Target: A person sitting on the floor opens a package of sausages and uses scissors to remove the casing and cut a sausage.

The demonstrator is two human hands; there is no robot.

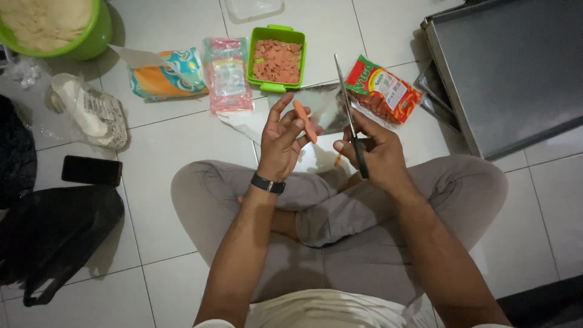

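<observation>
Crossed legs in grey trousers [340,212] fill the near view, the person seated on the white tiled floor [182,182]. Taking the green rectangular plastic box of pink-orange slices [277,58] as landmark: well to its right lies a large flat grey metal tray [516,67]; far to its left stands a round green bowl of pale crumbs [54,24]. Just right of the box sits a red and green plastic packet of sausages [382,91]; just left, a clear pink-printed packet [228,74], then a teal and orange pouch [167,76].

Below the box, the left hand [282,143] pinches a thin pink-orange sausage stick [305,120] between thumb and fingers [291,130], the other fingers spread loosely. Just right of it, the right hand [376,152] is closed around the black handles of long steel scissors [351,115], blades pointing up toward the box.

That stick looks light, soft and somewhat slick, likely to bend or snap; a gentle hold near its lower end seems best.
</observation>
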